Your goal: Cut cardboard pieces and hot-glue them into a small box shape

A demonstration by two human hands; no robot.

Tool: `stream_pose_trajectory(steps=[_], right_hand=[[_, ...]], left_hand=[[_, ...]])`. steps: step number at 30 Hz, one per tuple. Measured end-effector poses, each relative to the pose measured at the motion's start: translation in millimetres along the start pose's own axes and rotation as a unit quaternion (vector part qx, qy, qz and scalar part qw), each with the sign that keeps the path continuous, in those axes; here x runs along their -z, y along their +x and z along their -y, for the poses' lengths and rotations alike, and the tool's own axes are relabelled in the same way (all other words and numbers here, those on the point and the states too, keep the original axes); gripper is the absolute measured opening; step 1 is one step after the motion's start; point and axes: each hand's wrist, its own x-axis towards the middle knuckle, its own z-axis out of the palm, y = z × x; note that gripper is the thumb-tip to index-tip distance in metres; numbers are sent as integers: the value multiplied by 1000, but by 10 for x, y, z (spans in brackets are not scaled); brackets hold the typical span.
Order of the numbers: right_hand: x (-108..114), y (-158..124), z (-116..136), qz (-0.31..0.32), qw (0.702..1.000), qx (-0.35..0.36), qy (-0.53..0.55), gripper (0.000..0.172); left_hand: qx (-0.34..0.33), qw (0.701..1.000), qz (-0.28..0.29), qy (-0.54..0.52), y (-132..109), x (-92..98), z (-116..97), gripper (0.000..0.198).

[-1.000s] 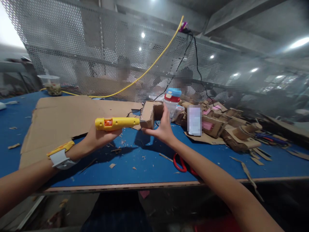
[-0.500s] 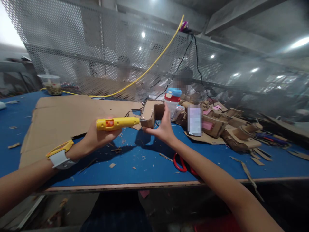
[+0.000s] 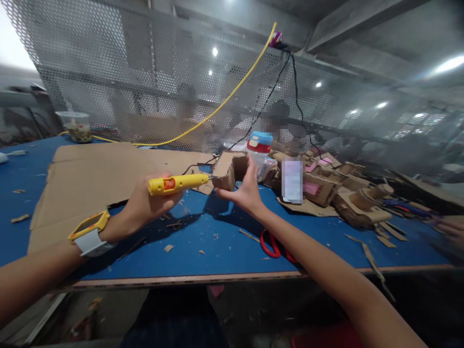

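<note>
My left hand (image 3: 147,200) is wrapped around a yellow glue gun (image 3: 181,182) with an orange switch on its side. The tip of the glue gun points right and meets, or nearly meets, the left end of a bent cardboard piece (image 3: 224,174). My right hand (image 3: 246,193) grips that piece from the right, thumb below and fingers up its far side. The cardboard is held above the blue table. Behind my right fingers stands a clear bottle (image 3: 259,145) with a blue and red lid. Red-handled scissors (image 3: 270,245) lie partly under my right forearm.
A large cardboard sheet (image 3: 90,179) covers the table's left part. A phone (image 3: 292,181) leans against cardboard constructions (image 3: 326,186) on the right. A plastic tub (image 3: 78,126) stands far left. A yellow cable (image 3: 232,94) hangs across the mesh screen. Another person's hand (image 3: 451,227) is at the right edge.
The glue gun has tilted slightly, its tip a little higher against the cardboard. The cardboard piece has turned slightly in my right hand. Another person's hand has appeared at the right edge.
</note>
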Motion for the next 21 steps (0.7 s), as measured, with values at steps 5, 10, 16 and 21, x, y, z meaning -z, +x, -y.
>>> stream_pose_trajectory(steps=[5,10,16,21], right_hand=[[6,56,11,-8,995,-58,87,123],[10,125,27,79,906,-190,371,98],[81,144,29,155,766,-291,551,61],[95,148,31,164,768,-289,548,56]], left_hand=[[19,1000,1,21,13,38,87,16],[47,998,-32,-5,49,87,175,22],[108,986,-110,-61,131,59,309,26],[137,979,-125,-80,170,35,331,23]])
